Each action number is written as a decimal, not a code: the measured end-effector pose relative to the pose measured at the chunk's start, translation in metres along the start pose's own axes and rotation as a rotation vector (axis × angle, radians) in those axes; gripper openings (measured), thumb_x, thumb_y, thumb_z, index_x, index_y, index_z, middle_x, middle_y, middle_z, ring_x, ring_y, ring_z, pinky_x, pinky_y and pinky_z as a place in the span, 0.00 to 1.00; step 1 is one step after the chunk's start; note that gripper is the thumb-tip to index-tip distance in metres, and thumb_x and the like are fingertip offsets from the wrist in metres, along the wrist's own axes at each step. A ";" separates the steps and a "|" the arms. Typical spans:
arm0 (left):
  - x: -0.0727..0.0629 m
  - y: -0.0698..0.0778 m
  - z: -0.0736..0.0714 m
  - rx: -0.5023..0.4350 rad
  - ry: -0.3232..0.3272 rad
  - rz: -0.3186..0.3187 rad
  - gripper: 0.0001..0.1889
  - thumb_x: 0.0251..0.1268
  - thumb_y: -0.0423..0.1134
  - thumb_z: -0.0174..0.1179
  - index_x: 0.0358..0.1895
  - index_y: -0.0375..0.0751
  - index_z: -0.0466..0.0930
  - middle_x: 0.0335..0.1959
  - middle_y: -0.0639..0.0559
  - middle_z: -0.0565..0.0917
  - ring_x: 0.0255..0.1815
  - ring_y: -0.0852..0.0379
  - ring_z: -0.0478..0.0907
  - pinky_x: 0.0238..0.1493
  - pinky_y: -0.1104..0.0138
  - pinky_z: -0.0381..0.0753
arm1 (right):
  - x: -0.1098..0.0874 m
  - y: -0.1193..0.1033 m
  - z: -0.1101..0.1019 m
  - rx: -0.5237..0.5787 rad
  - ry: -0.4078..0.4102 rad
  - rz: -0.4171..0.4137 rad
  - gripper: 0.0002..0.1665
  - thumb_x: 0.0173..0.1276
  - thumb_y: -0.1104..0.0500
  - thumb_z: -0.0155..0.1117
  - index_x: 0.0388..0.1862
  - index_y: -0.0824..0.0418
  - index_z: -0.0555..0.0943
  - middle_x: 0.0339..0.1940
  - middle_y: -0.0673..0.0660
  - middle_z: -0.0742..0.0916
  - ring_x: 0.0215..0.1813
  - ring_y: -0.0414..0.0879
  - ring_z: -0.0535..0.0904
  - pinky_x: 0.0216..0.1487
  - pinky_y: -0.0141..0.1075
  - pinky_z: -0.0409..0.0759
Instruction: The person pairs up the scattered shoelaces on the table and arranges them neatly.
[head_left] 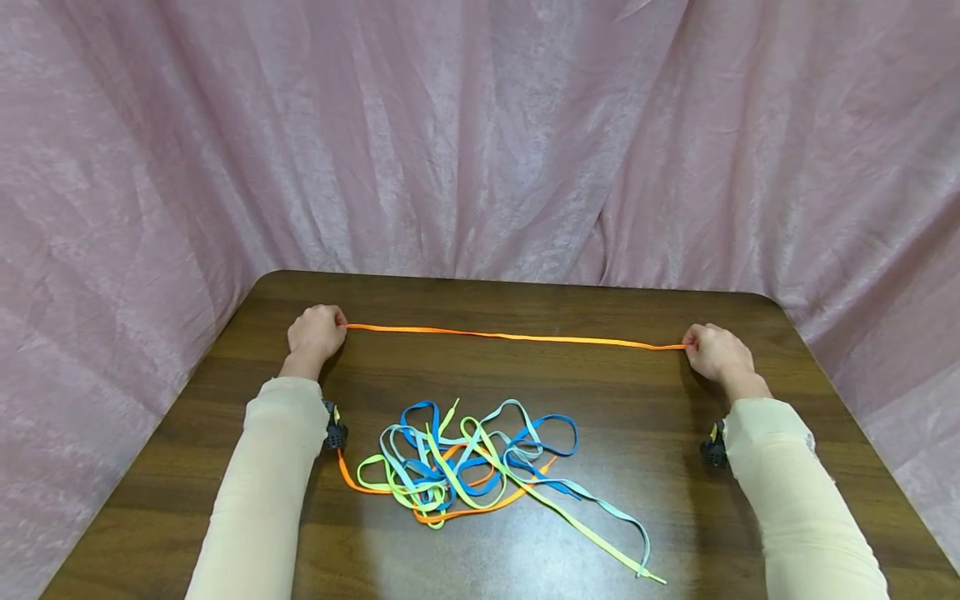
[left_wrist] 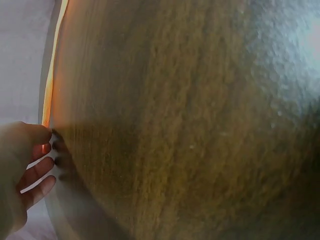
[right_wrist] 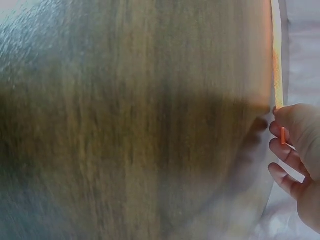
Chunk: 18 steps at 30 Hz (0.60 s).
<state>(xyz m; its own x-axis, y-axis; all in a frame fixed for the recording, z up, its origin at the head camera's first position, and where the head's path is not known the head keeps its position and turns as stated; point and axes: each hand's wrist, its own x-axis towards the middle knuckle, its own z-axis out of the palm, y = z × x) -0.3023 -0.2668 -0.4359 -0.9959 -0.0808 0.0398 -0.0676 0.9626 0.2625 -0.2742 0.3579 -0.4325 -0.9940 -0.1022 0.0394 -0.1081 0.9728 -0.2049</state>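
An orange shoelace [head_left: 517, 337] stretches almost straight across the far part of the table, between my two hands. My left hand [head_left: 318, 331] pinches its left end between thumb and forefinger; in the left wrist view the other fingers [left_wrist: 39, 172] are spread below the lace. At the other end, my right hand [head_left: 716, 350] pinches the lace the same way. A short orange tip [right_wrist: 283, 135] pokes out past the thumb in the right wrist view. Nearer to me lies a loose tangle of flat laces, with blue [head_left: 558, 421], light blue [head_left: 600, 500], yellow-green [head_left: 577, 525] and orange [head_left: 480, 513] strands.
The dark wooden table [head_left: 600, 392] has rounded far corners. Pink velvety curtain [head_left: 450, 142] hangs behind it and at both sides. Small black wrist devices [head_left: 335, 427] sit at the sleeve cuffs. One orange strand [head_left: 345, 471] runs from the tangle toward the left sleeve.
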 end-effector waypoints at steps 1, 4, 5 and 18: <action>0.000 0.000 0.000 0.002 0.001 0.003 0.05 0.58 0.37 0.54 0.32 0.43 0.78 0.36 0.42 0.79 0.37 0.42 0.76 0.31 0.52 0.73 | 0.000 0.000 0.001 0.000 -0.002 0.001 0.07 0.57 0.63 0.52 0.33 0.60 0.77 0.31 0.59 0.78 0.34 0.57 0.75 0.30 0.52 0.71; 0.000 -0.002 0.001 0.002 0.000 0.009 0.04 0.58 0.37 0.54 0.32 0.43 0.78 0.36 0.42 0.78 0.38 0.42 0.76 0.32 0.52 0.73 | 0.000 0.000 0.002 -0.006 0.002 -0.003 0.06 0.57 0.63 0.52 0.33 0.61 0.77 0.31 0.60 0.78 0.35 0.57 0.75 0.31 0.51 0.72; 0.000 -0.003 0.002 0.003 -0.002 0.010 0.04 0.58 0.37 0.54 0.32 0.43 0.78 0.37 0.42 0.78 0.38 0.42 0.76 0.32 0.52 0.73 | 0.000 0.000 0.003 -0.007 0.004 -0.004 0.06 0.57 0.63 0.52 0.33 0.61 0.77 0.31 0.60 0.77 0.35 0.58 0.75 0.31 0.51 0.72; -0.001 -0.004 0.005 -0.023 -0.003 0.021 0.04 0.59 0.37 0.56 0.35 0.43 0.78 0.38 0.41 0.77 0.41 0.40 0.75 0.35 0.50 0.72 | -0.002 -0.001 0.006 0.008 0.029 0.023 0.07 0.57 0.62 0.54 0.36 0.61 0.76 0.33 0.62 0.76 0.38 0.60 0.74 0.30 0.51 0.71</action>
<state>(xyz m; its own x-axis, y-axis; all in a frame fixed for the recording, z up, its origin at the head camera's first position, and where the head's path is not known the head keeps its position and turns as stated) -0.3017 -0.2692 -0.4423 -0.9973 -0.0598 0.0427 -0.0453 0.9577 0.2842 -0.2722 0.3559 -0.4380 -0.9953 -0.0735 0.0626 -0.0853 0.9731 -0.2139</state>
